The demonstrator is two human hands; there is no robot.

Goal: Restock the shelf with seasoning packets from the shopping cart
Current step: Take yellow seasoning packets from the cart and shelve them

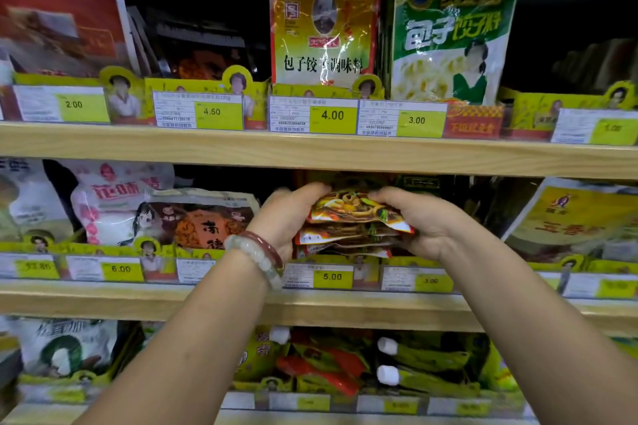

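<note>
A stack of several flat seasoning packets (355, 221), red and yellow with a food picture on top, is held level at the mouth of the middle shelf (310, 300), above the 5.00 price tag. My left hand (290, 217) grips the stack's left end, fingers curled over the top. My right hand (421, 221) grips its right end the same way. A bead bracelet sits on my left wrist. The shopping cart is out of view.
The top shelf (310, 148) carries upright packets, a yellow one (322, 28) and a green one (452, 34). White and orange bags (165, 214) lie left of my hands, a yellow packet (580, 217) to the right. Green and red packets (345, 366) fill the lowest shelf.
</note>
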